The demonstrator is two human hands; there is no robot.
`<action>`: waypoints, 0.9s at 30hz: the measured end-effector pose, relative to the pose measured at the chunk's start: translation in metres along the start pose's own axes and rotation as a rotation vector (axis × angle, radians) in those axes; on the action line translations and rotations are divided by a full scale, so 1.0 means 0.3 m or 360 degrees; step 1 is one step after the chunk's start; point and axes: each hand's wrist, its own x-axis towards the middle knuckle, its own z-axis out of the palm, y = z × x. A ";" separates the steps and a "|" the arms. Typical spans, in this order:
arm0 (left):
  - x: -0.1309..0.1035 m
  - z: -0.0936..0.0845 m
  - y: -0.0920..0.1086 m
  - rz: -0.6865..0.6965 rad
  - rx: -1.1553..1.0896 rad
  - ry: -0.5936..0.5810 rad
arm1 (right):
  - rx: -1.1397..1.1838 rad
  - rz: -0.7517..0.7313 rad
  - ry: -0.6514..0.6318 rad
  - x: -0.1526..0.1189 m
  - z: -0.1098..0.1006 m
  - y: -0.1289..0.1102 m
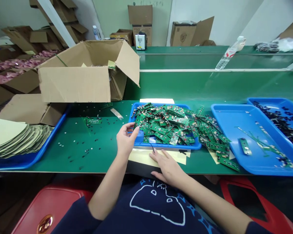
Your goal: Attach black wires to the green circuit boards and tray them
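Over a green tabletop point(107, 159), reaching with left hand point(125, 139) to circuit boards point(161, 126) heaped in a blue tray point(197, 146), grip unclear; resting right hand point(169, 167), fingers parted, on yellow paper point(141, 156).

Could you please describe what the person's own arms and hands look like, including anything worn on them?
Both hands, left and right, are bare, with no gloves, and no ring or watch can be made out. The forearms are uncovered. Dark navy sleeves show near the elbows, matching the dark navy top.
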 end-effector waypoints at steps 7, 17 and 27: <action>-0.056 -0.068 0.035 -0.0266 -0.0385 0.0016 | -0.0006 -0.0136 0.0344 0.002 -0.019 0.021; -0.116 -0.051 0.066 -0.0126 -0.0235 -0.0268 | 0.0551 0.0273 0.0549 0.013 -0.077 0.007; -0.172 0.002 0.089 -0.0396 -0.0312 -0.1050 | 0.1073 0.0526 0.0785 0.173 -0.168 0.007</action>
